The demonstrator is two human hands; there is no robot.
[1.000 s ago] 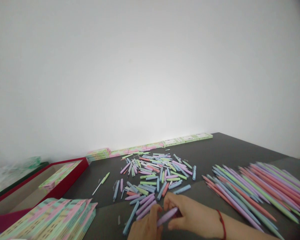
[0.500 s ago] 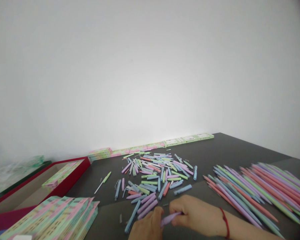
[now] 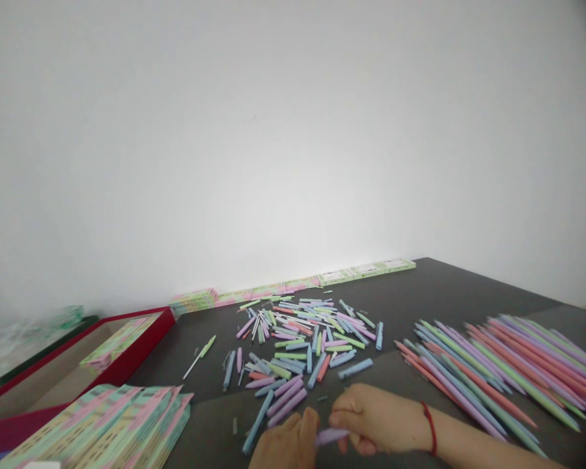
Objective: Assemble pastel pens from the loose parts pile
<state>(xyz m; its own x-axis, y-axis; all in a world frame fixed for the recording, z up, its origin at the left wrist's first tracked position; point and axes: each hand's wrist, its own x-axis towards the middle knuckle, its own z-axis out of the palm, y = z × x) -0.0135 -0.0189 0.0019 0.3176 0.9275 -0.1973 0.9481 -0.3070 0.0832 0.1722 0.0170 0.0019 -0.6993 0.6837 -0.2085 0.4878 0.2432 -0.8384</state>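
Left hand [image 3: 287, 443] and right hand [image 3: 377, 417] clamped on opposite ends of a purple pen part [image 3: 330, 436], low over the counter [image 3: 395, 299] near loose pieces [image 3: 291, 356]; apparently two-handed fitting or twisting, next move calling for steady alignment.

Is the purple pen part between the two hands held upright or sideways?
Sideways: the purple pen part runs nearly level from the left hand to the right hand.

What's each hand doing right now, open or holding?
Left hand: closed, holding one end of a purple pen piece.
Right hand: closed, holding the other end of the purple pen piece.
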